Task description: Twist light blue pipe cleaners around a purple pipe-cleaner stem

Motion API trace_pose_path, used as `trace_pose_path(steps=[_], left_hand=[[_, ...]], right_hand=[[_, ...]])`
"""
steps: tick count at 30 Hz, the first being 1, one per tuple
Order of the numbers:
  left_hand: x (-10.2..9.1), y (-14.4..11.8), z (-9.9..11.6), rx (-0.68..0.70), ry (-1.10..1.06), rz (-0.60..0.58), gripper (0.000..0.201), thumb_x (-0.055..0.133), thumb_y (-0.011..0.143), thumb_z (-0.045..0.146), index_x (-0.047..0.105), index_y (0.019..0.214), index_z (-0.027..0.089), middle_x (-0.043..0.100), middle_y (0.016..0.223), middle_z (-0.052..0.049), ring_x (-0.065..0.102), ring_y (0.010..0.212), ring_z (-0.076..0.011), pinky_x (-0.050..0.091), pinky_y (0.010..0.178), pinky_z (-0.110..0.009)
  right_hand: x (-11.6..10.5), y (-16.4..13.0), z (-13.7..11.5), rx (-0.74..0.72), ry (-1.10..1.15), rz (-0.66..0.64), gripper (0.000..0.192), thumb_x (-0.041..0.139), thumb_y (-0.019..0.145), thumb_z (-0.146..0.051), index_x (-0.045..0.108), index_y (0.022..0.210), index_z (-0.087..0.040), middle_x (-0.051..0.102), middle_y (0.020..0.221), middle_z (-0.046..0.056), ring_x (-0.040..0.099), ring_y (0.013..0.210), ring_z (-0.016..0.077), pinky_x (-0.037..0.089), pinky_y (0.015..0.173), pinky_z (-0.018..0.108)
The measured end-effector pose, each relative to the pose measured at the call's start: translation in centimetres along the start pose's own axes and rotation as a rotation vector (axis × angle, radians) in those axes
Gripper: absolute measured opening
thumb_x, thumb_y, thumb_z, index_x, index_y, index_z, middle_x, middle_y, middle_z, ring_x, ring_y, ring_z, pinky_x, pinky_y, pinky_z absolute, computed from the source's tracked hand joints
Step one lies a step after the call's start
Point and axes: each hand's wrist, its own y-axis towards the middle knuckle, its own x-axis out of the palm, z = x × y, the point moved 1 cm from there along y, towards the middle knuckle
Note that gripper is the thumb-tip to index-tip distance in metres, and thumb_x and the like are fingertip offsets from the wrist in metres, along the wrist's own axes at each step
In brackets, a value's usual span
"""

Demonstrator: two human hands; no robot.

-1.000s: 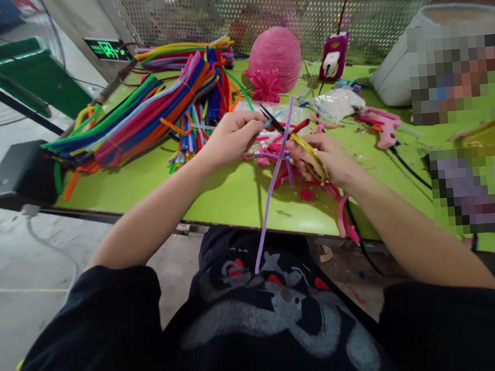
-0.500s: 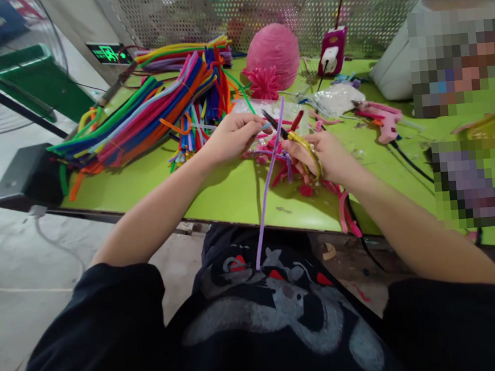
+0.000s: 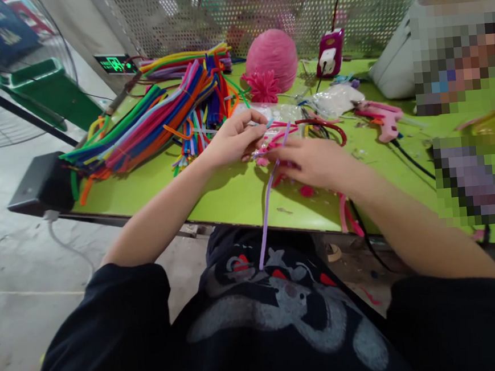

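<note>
green desk [image 3: 231, 195] before a perforated metal screen, strewn with craft stock. i note the change first: half a second ago my right hand [image 3: 314, 160] carried scissors with yellow loops; now the scissors [image 3: 324, 127] lie on the desk just beyond that hand, red handles up, and the hand has come down palm-low onto the lilac stem [image 3: 269, 198]. i read this as cutting being over and shaping by hand taking its place. my left hand [image 3: 235, 138] is pinched shut on a short pale blue bit [image 3: 269, 123] near the stem's upper end. the right hand's fingers curl over the stem; whether they truly grip it i cannot tell. the stem is one long, thin, fuzzy lilac rod, nearly straight, running from between my hands across the desk edge down to my lap. pink offcuts [image 3: 303, 191] lie under and beside the right hand; a multicoloured stem pile [image 3: 148, 124] sits left, a pink ball [image 3: 271, 55] behind.
</note>
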Motion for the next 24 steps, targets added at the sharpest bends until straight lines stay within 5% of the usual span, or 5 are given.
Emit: trace_pose_path(steps=[3,10,13,18,24], left_hand=[[-0.1,-0.1,0.1,0.029,-0.005,0.033,0.012,0.054,0.102,0.012,0.052,0.101,0.023,0.058,0.062,0.008,0.038,0.039,-0.0057,0.025,0.040,-0.021],[0.1,-0.4,0.7,-0.025,-0.067,0.028,0.010,0.043,0.113,0.021,0.051,0.107,0.024,0.038,0.061,0.011,0.025,0.040,-0.0031,0.018,0.043,-0.020],[0.6,-0.6,1.1,-0.080,-0.147,0.020,0.015,0.036,0.115,0.021,0.048,0.107,0.024,0.030,0.062,0.012,0.024,0.039,-0.0031,0.021,0.042,-0.019],[1.8,-1.0,1.2,-0.010,-0.155,0.057,0.006,0.042,0.114,0.020,0.046,0.113,0.024,0.043,0.064,0.012,0.031,0.039,-0.0034,0.025,0.042,-0.018],[2.4,-0.8,-0.1,0.037,-0.108,0.082,0.012,0.053,0.115,0.034,0.047,0.112,0.024,0.055,0.066,0.011,0.037,0.039,-0.0009,0.028,0.045,-0.016]], right_hand=[[0.4,1.1,-1.0,-0.085,-0.070,-0.164,0.028,0.065,0.106,-0.029,0.084,0.127,-0.030,0.084,0.121,0.009,0.073,0.094,0.0291,0.053,0.080,0.042],[-2.9,2.3,4.0,0.374,-0.187,0.127,0.045,0.054,0.101,-0.005,0.077,0.140,-0.009,0.079,0.132,0.025,0.074,0.122,0.0418,0.056,0.100,0.055],[-2.8,2.4,3.4,0.366,0.112,0.258,0.045,0.064,0.101,-0.009,0.074,0.145,-0.012,0.081,0.126,0.019,0.077,0.114,0.0363,0.058,0.100,0.052],[-0.6,2.6,-0.6,0.253,0.839,0.489,0.001,0.078,0.100,-0.021,0.079,0.099,-0.021,0.082,0.093,0.005,0.075,0.079,0.0208,0.062,0.076,0.036],[0.9,2.7,-1.9,0.203,1.013,0.654,0.021,0.079,0.103,-0.047,0.079,0.097,-0.027,0.080,0.085,0.001,0.077,0.077,0.0198,0.068,0.080,0.039]])
